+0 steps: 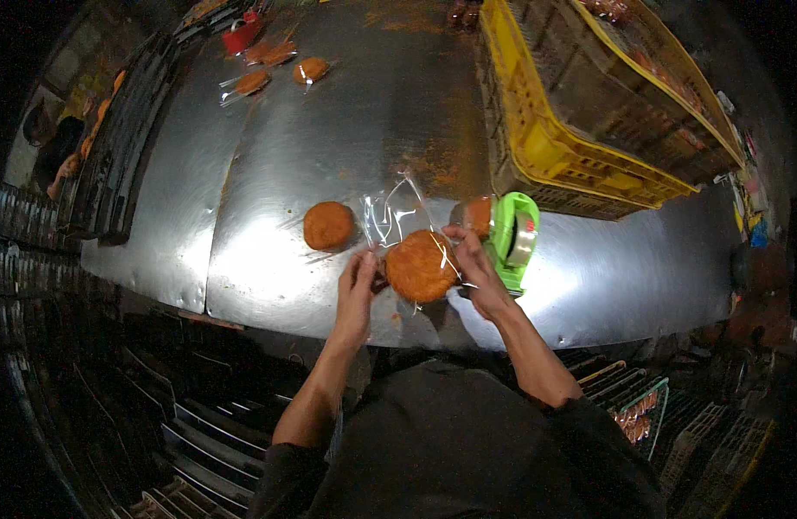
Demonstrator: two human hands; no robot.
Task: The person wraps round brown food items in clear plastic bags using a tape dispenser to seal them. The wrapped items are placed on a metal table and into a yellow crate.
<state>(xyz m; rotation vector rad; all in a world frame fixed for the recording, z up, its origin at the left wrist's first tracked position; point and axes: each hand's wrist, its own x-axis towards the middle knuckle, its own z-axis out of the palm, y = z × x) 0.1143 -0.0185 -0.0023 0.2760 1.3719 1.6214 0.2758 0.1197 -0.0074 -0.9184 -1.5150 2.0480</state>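
Observation:
A round, orange-brown bun [420,266] sits in a clear plastic bag [393,214] held up over the near part of the metal table. My left hand [358,284] is closed on the bag's left side, against the bun. On the other side, my right hand [474,266] grips the bag by the bun's upper right edge. The bag's loose end stands up beyond the bun. Left of it, a second bun [327,227] lies on the table. A green tape dispenser [511,244] stands just right of my right hand, partly hiding another bun [478,216].
Yellow and brown stacked crates [554,130] occupy the table's far right, with wrapped items in the top one. Several wrapped buns [311,70] lie far left, near a red tape dispenser [240,36]. Dark stacked trays [126,147] line the left edge. Racks [212,441] stand below the metal table [277,164].

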